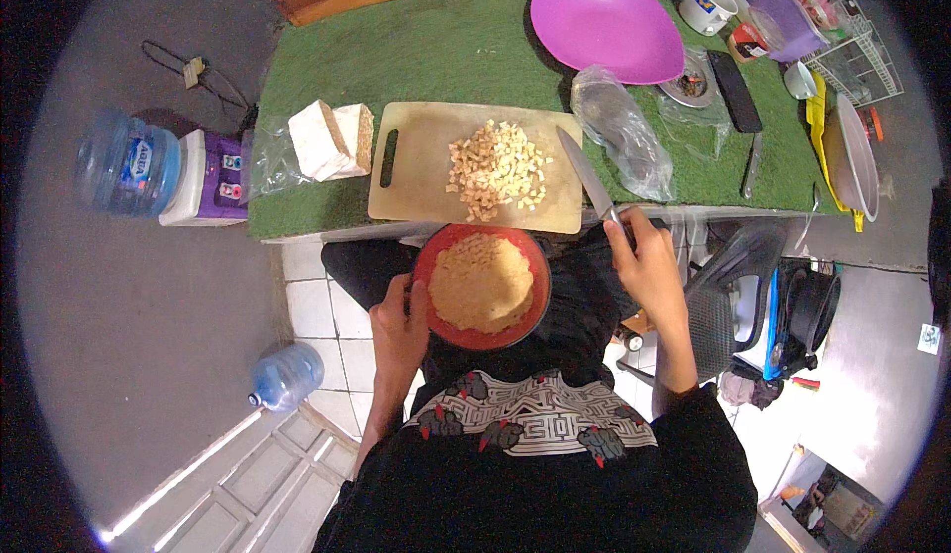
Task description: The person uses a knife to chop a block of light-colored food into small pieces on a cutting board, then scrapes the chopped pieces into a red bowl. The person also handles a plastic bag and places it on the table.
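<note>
My left hand (401, 323) grips the left rim of a round red bowl (540, 286), which is at my lap, just below the table edge. Pale tan food (483, 282) fills much of the bowl; its exact kind is hard to tell. In my right hand (648, 263) is the handle of a kitchen knife (587, 172), its blade pointing up and left over the right edge of a cutting board (416, 174). A heap of small diced tempeh (498, 167) covers the board's middle and right. White tempeh blocks (321, 141) sit left of the board.
Right of the board lies a clear plastic bag (624, 133) with something inside. Behind it is a magenta plate (605, 29). A second knife (752, 167), a black phone-like object (734, 92), an enamel mug (707, 7) and a large basin (851, 156) are farther right.
</note>
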### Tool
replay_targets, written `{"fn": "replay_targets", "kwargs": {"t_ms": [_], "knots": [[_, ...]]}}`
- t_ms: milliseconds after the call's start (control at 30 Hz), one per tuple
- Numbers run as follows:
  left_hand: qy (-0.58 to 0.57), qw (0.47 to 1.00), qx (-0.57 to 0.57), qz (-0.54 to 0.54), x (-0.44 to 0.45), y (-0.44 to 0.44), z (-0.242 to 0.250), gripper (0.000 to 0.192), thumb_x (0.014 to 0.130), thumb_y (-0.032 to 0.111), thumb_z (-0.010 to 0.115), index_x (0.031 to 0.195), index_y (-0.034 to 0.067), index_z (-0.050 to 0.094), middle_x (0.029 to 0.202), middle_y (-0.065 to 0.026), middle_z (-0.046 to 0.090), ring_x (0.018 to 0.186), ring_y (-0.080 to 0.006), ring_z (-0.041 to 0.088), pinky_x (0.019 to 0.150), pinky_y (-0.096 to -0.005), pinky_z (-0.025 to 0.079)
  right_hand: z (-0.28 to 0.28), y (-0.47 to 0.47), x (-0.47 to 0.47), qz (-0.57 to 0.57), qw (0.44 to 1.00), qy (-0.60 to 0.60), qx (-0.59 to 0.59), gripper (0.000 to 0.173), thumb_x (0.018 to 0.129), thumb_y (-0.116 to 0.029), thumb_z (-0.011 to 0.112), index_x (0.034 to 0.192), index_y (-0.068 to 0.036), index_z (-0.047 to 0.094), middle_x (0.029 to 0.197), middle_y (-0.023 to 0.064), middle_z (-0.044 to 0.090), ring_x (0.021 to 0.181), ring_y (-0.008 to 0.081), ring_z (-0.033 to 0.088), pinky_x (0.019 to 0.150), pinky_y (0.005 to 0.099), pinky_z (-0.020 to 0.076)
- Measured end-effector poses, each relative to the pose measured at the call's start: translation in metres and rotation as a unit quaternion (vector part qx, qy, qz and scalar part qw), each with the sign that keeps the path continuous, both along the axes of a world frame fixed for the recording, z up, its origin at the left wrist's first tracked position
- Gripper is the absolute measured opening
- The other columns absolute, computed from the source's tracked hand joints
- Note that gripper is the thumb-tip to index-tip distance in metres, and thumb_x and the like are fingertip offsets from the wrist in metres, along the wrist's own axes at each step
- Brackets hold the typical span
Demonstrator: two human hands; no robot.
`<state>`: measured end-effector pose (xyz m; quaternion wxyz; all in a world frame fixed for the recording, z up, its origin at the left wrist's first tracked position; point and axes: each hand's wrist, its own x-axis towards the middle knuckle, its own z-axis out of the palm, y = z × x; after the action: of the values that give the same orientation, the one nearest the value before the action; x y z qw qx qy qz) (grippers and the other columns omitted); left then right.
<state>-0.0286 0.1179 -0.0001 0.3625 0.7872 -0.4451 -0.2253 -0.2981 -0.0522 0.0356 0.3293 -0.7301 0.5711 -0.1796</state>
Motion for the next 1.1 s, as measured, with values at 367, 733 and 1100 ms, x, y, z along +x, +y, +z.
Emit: {"fn": "replay_targets", "kwargs": {"t_ms": [367,733,1100], "knots": [[0.017,0.999,0.033,0.012,0.002,0.002,0.000,0.020,0.102,0.014,0.057,0.105,-0.004,0.064,0.070,-0.0216,0.068,0.061,-0.0284,0.071,0.053,-0.0388,0.048,0.003,0.028,-0.001,0.107,0.993,-0.034,0.029,0.025,0.103,-0.021,0.060,0.093,0.002,0.061,0.052,0.0078,0.057,0.040,0.0152,0.058,0.040,0.0320,0.0435],[0.032,0.999,0.007,0.032,0.006,0.002,0.005,0.019,0.102,0.014,0.058,0.105,-0.004,0.065,0.072,-0.0210,0.069,0.063,-0.0258,0.072,0.055,-0.0366,0.049,0.016,0.047,0.009,0.160,0.986,-0.026,0.030,0.019,0.098,-0.019,0.066,0.095,-0.001,0.062,0.058,0.0174,0.058,0.048,0.0285,0.063,0.047,0.0392,0.0442],[0.048,0.998,0.005,0.041,0.007,0.002,0.004,0.020,0.102,0.015,0.059,0.105,-0.005,0.065,0.072,-0.0196,0.069,0.062,-0.0202,0.069,0.054,-0.0357,0.049,0.032,0.047,0.001,0.204,0.979,0.002,0.006,0.020,0.093,-0.020,0.073,0.095,-0.002,0.064,0.066,0.0176,0.061,0.054,0.0305,0.064,0.052,0.0377,0.0452]]}}
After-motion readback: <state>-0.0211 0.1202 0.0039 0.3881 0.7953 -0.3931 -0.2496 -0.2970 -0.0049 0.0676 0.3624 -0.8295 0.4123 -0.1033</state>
